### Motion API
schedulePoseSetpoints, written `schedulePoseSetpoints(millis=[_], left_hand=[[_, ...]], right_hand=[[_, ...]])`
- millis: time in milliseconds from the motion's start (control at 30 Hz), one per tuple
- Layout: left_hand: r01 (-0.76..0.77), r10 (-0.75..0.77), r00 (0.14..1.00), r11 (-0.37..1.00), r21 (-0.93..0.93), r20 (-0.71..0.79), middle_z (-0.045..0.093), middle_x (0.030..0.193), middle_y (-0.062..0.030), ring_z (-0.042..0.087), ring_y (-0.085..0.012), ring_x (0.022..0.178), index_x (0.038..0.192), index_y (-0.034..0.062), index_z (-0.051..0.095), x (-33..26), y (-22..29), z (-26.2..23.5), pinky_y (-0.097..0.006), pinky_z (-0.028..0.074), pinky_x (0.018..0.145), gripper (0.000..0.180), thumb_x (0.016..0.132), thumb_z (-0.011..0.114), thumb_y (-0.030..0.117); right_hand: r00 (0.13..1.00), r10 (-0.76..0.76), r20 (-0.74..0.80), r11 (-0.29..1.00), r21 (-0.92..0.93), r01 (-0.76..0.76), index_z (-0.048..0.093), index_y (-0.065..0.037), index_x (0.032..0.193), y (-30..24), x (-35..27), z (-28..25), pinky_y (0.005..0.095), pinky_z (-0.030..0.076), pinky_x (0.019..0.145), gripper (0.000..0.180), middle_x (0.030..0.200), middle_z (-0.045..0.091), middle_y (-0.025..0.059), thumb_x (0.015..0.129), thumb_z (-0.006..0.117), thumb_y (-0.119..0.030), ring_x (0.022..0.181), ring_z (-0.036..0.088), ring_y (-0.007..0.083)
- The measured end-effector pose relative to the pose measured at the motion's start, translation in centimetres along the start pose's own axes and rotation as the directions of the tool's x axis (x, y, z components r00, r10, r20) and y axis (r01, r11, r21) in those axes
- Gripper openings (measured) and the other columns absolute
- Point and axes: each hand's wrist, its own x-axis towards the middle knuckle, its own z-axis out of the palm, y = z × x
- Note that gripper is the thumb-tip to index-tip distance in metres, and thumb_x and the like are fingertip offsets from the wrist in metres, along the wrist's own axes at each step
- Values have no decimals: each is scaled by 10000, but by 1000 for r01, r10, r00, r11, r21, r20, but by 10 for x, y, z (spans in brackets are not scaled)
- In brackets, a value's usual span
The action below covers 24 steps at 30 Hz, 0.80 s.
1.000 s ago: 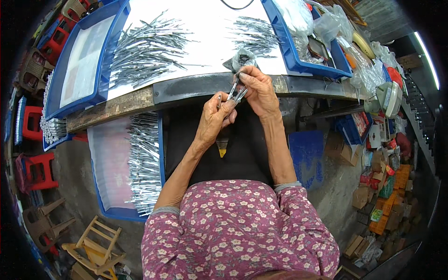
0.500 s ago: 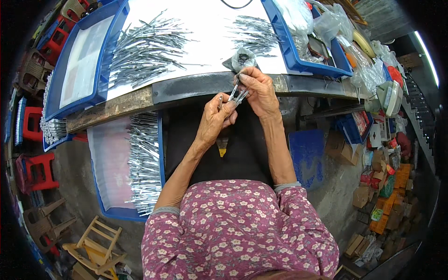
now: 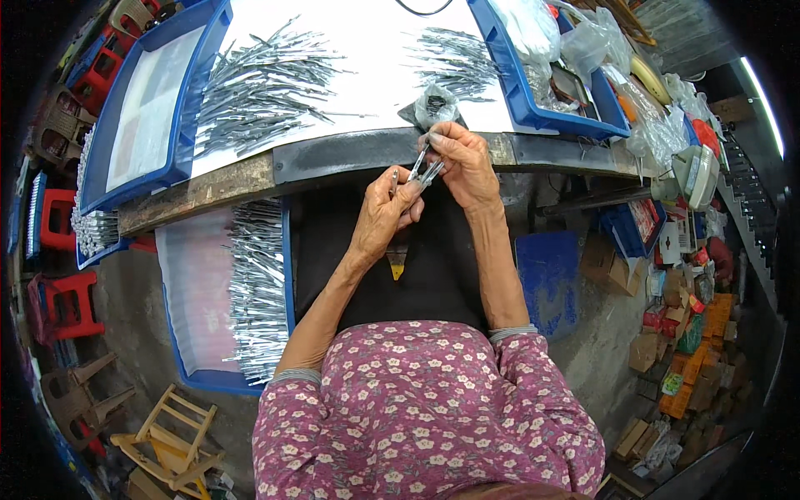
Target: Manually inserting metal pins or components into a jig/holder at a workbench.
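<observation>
In front of my body, just off the table's near edge, my left hand [image 3: 383,217] is closed around a few thin clear-and-silver pen-like sticks [image 3: 431,174]. My right hand [image 3: 468,171] meets it from the right, thumb and forefinger pinched at the upper end of one stick. A small dark piece seems to be at that pinch, too small to make out. Just beyond the right fingertips sits an open clear plastic bag [image 3: 437,107] of tiny black parts. On the white tabletop lie a large heap of grey sticks [image 3: 267,79] at left and a smaller heap [image 3: 454,62] at right.
A blue tray [image 3: 185,125] flanks the left heap; another blue tray [image 3: 521,92] with plastic bags stands right. The table's worn edge [image 3: 350,157] runs before me. Below left, a blue bin [image 3: 185,333] holds many more sticks. Boxes and orange crates [image 3: 687,367] crowd the right floor.
Both hands stay in nearly the same place, with the right fingers shifting only slightly at the stick's end.
</observation>
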Motion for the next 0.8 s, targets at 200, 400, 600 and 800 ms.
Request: schedulePoseSetpoints(millis=[200,400,600,800], left_hand=[[11,-11,1000,1000,20,0,469,568,4,321,-13,443,833,49,464,0,1,0,-157,222,398,174,881,506,211],[12,-12,1000,999,41,-10,452,560,14,326,-16,452,821,54,460,-1,-1,0,-160,236,406,167,877,505,205],[20,-18,999,996,85,-34,448,560,22,348,-23,468,814,55,463,0,-3,0,-169,260,420,164,873,503,202],[26,-23,999,990,136,-24,454,560,20,374,-32,482,815,51,469,-1,-1,1,-178,281,434,180,874,501,217]], right_hand=[[1000,-7,25,998,-65,9,568,2,866,-1,2,-4,183,448,613,104,791,611,73,820,567,-91,672,554,82],[998,-60,11,946,-317,61,577,-1,827,-4,1,-4,163,384,559,84,720,583,33,800,588,-80,606,490,49],[991,-133,0,884,-452,119,584,-5,791,-7,-3,2,175,373,571,58,670,553,-10,781,592,-62,601,473,39],[996,-73,54,873,-480,90,598,-8,766,-12,-5,-3,177,381,590,38,686,562,-14,751,594,-43,613,480,38]])
